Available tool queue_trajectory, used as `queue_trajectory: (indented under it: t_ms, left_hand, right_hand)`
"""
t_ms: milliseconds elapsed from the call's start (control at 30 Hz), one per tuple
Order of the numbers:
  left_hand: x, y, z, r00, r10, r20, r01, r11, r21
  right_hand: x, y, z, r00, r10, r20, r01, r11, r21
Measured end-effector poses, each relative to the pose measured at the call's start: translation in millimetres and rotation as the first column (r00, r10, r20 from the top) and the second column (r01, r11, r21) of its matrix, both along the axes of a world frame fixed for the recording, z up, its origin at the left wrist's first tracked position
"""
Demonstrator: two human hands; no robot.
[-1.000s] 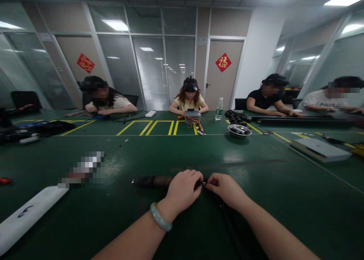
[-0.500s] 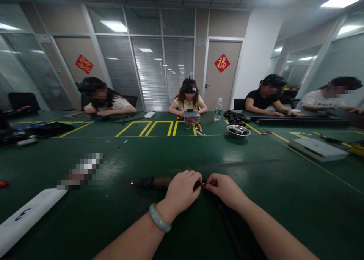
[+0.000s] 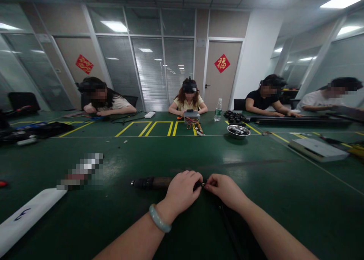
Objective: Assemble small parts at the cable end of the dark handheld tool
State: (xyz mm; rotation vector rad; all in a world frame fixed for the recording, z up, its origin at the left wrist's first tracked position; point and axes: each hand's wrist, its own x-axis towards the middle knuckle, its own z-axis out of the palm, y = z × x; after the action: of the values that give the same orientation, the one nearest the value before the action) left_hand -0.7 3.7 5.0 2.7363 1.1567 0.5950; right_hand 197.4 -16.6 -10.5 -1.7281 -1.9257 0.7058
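Near the table's [image 3: 256, 169] front edge, nothing had shifted: left hand [image 3: 182, 191] stayed clenched around the dark cylindrical tool [image 3: 152, 183], right hand [image 3: 224, 189] pinching its tip. White strip [image 3: 25, 218] lay at front-left, steel bowl [image 3: 238, 131] mid-table.

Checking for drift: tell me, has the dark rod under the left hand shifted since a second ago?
No. The dark rod lies at the same spot on the green table, its free end still pointing left, left hand still on it.

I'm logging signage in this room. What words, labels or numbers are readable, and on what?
"福": red diamond sign on the door.
Red diamond sign on the left wall: gold characters, too blurred to read.
White board at near left: dark blue handwritten mark, not legible.
Water bottle label: too small to read.
Plaque beside the door: unreadable.
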Motion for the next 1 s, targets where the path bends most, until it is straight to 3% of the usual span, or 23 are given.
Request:
queue_trajectory:
  t_ms: [400,700,1000]
  left_hand:
    - [0.6,-0.8,3.7,1.0,-0.009,-0.015,0.009,1.0,-0.011]
    - [0.9,-1.5,2.2,0.999,0.034,-0.027,-0.035,0.999,-0.009]
    - [0.8,-0.8,2.7,0.999,0.006,-0.036,-0.007,1.0,-0.013]
  right_hand:
    - [-2.1,-2.0,7.2,1.0,-0.013,0.006,0.014,1.0,-0.015]
    - [-0.9,-0.9,4.5,1.0,-0.013,-0.002,0.013,1.0,-0.025]
    - [-1.2,-1.4,4.5,1.0,-0.007,-0.001,0.007,1.0,-0.016]
